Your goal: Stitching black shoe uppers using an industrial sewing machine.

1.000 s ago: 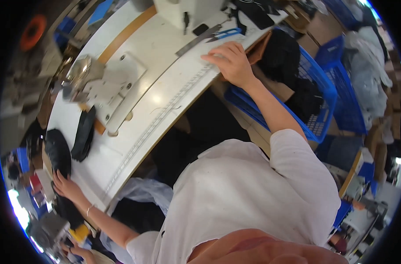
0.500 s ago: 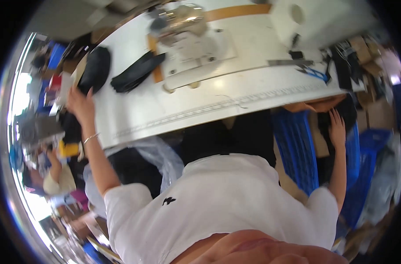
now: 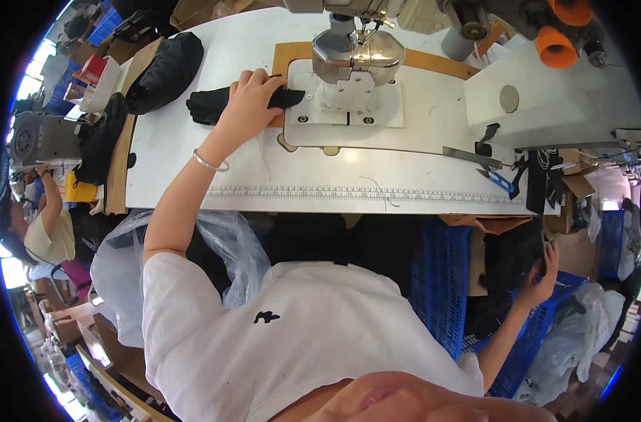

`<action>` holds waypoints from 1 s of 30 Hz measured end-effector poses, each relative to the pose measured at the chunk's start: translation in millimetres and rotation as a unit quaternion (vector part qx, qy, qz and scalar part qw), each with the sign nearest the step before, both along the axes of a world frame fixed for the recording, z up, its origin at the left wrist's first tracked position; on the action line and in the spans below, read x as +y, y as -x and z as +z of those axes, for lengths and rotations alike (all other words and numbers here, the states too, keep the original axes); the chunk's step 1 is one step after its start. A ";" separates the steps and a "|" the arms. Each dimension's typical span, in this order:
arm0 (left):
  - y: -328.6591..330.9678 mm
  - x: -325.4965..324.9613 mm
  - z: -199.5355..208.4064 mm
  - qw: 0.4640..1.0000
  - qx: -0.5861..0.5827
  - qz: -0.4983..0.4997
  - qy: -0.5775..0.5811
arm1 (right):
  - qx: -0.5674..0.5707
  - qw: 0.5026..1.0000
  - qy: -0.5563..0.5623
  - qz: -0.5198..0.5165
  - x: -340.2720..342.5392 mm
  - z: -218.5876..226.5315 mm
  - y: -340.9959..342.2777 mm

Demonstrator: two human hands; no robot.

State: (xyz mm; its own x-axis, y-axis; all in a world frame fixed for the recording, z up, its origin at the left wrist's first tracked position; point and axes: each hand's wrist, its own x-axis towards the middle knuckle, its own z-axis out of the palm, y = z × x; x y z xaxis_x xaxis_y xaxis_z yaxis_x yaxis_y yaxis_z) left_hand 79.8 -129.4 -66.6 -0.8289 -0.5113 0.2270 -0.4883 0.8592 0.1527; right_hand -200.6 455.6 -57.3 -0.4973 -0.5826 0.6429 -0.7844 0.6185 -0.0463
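Observation:
My left hand (image 3: 248, 105) reaches over the white table, its fingers bent down around a folded black cloth piece (image 3: 206, 107). One end of this cloth lies beside the metal presser area of the sewing machine (image 3: 359, 60). Low on the right, below the table edge, my right hand (image 3: 542, 280) has its fingers curled at the edge of another black cloth piece (image 3: 507, 257). That cloth hangs over a blue plastic crate (image 3: 440, 281); part of the grip is hidden behind it.
A black bundle (image 3: 167, 74) lies at the table's left end. A ruler strip (image 3: 299, 191) runs along the front edge. Blue thread snips (image 3: 496, 181) lie at the right. Clear plastic bags (image 3: 232, 243) hang below the table. Another person (image 3: 46, 221) sits far left.
My left hand has moved right from the table's left end onto the folded black cloth. My right hand now has a black cloth piece raised above the crate. The view has turned.

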 end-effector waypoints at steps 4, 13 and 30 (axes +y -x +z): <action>-5.1 1.9 -3.3 0.999 0.042 -0.012 0.016 | -0.086 0.941 0.064 0.322 -145.1 15.5 -40.0; -7.0 58.5 74.9 0.932 0.353 -0.038 -0.074 | 0.103 0.892 0.143 0.416 -374.2 33.4 -51.0; 30.3 84.4 79.8 0.933 0.291 -0.148 0.154 | 0.079 0.930 0.143 0.330 -380.2 20.9 -70.1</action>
